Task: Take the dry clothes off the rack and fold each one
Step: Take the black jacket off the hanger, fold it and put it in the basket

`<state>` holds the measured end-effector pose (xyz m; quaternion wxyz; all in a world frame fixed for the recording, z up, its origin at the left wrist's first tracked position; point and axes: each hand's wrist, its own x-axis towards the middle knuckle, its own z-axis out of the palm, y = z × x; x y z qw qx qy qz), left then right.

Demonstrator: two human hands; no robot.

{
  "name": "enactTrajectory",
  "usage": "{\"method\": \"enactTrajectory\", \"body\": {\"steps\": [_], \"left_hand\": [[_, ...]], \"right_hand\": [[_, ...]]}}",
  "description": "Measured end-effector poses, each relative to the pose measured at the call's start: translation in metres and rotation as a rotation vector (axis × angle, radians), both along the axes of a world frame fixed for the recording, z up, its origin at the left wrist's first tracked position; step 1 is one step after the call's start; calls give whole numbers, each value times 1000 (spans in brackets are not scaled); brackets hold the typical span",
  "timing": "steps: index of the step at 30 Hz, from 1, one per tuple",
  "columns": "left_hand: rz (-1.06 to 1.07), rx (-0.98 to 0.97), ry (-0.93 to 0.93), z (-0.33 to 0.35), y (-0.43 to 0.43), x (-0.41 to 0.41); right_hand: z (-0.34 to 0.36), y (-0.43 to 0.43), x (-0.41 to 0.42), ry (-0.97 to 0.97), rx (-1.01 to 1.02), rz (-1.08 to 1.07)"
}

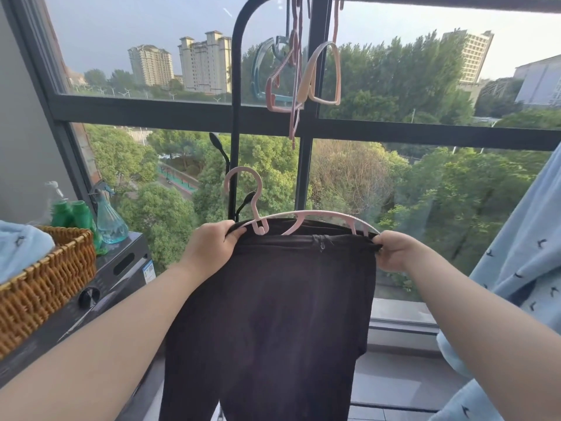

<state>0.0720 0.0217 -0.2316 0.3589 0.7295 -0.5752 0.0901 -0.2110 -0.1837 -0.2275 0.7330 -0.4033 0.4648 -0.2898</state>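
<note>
between left hand point(212, 247) and right hand point(394, 250) hang black trousers point(273, 314) (waistband pinched).

Black trousers point(273, 314), pink hanger point(258, 220), pale blue, perhaps bird-patterned fabric point(522, 253)

I'm in a high-rise home's laundry balcony. A drying rack point(234, 71) hung with plastic hangers point(304, 85) stands at a big window point(151, 112), beside a washing machine point(121, 278) carrying a wicker basket point(51, 278).

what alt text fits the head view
A left hand and a right hand each grip a top corner of a black garment on a pink hanger, its hook free. Empty hangers hang from the rack above.
</note>
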Motion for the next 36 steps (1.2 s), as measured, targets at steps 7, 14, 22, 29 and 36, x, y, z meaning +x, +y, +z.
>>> {"method": "enactTrajectory", "body": {"steps": [7,14,22,29,36], "left_hand": [[36,-12,101,-7,-2,-9],[193,31,124,-14,-1,2],[271,2,153,-10,-1,3],[134,83,107,-5,-9,-17],[41,151,263,4,-26,-40]], "right_hand": [[-7,13,14,-27,8,76],[0,17,4,32,-83,334],[-15,16,-3,5,-213,528],[-21,32,17,294,-315,326],[2,31,37,706,-875,-170]]}}
